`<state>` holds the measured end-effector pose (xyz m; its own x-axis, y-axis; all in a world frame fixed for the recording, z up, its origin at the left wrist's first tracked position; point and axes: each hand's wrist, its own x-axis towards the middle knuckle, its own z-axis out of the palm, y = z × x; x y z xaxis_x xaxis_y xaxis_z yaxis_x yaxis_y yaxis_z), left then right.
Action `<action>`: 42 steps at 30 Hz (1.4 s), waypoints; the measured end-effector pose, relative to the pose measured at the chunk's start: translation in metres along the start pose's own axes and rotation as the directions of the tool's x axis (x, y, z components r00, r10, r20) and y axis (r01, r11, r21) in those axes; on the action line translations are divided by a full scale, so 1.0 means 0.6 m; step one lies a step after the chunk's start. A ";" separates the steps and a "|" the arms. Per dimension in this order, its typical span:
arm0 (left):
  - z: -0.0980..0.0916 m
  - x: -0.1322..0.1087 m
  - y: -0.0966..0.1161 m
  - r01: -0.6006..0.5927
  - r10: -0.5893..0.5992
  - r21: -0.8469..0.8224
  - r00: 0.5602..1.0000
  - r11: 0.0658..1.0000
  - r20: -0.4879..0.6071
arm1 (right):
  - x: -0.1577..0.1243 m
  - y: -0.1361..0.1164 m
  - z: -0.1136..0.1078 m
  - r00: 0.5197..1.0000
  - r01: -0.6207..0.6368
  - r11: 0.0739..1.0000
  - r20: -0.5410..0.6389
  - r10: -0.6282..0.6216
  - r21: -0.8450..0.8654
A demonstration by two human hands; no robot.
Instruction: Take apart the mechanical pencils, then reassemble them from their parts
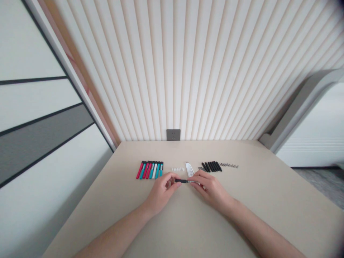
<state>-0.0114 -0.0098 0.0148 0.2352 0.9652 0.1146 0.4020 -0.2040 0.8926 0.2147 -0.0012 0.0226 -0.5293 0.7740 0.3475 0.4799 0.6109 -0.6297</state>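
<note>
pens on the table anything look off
The white strips stand out: they fan out at an angle and their lower ends run under the right hand, while the pens lie in a tidy, nearly parallel row. Nothing looks spilled or damaged from this view.

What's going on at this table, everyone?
A person is working with bare hands at a beige table. The left hand and right hand hold a slim black tube between them, just in front of a fan of white sticks. Beyond the hands lie a row of red, teal and white pens, small white pieces, black barrels and small metal parts.
</note>
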 end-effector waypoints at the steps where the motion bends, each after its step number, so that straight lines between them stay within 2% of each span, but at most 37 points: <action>1: 0.001 0.000 0.000 0.004 -0.004 -0.005 1.000 1.000 0.008 | 0.000 0.000 0.002 1.000 0.018 1.000 0.006 -0.018 -0.011; 6: 0.002 0.001 0.002 0.003 -0.002 -0.015 1.000 1.000 0.027 | -0.003 0.004 0.010 0.997 0.077 0.997 -0.018 -0.077 -0.017; 12: 0.000 -0.001 0.001 -0.015 0.015 -0.006 1.000 1.000 0.005 | 0.000 0.008 0.005 0.986 -0.141 0.989 -0.086 0.144 0.037; 19: 0.002 0.001 -0.005 -0.011 0.011 0.003 1.000 1.000 -0.025 | -0.002 -0.003 0.015 0.988 -0.121 0.968 -0.071 0.140 0.218; 25: 0.000 0.000 -0.002 -0.034 0.034 0.013 0.999 0.999 -0.022 | -0.002 -0.005 0.025 0.943 -0.287 0.887 -0.056 0.327 0.361; 29: 0.000 -0.001 -0.003 -0.045 0.046 0.017 0.997 0.999 -0.057 | 0.002 -0.002 0.021 0.915 -0.347 0.881 -0.089 0.393 0.322; 35: 0.000 0.000 -0.006 -0.018 0.018 0.003 0.992 1.000 -0.123 | -0.001 0.005 0.010 0.924 -0.326 0.924 -0.138 0.356 0.200; 42: 0.000 0.001 -0.006 -0.026 0.026 0.003 0.991 1.000 -0.128 | -0.003 0.009 0.010 0.929 -0.340 0.915 -0.076 0.363 0.218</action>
<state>-0.0127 -0.0087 0.0115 0.1307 0.9726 0.1923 0.3988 -0.2292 0.8879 0.2141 -0.0003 0.0145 -0.2646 0.9531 0.1469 0.4664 0.2598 -0.8456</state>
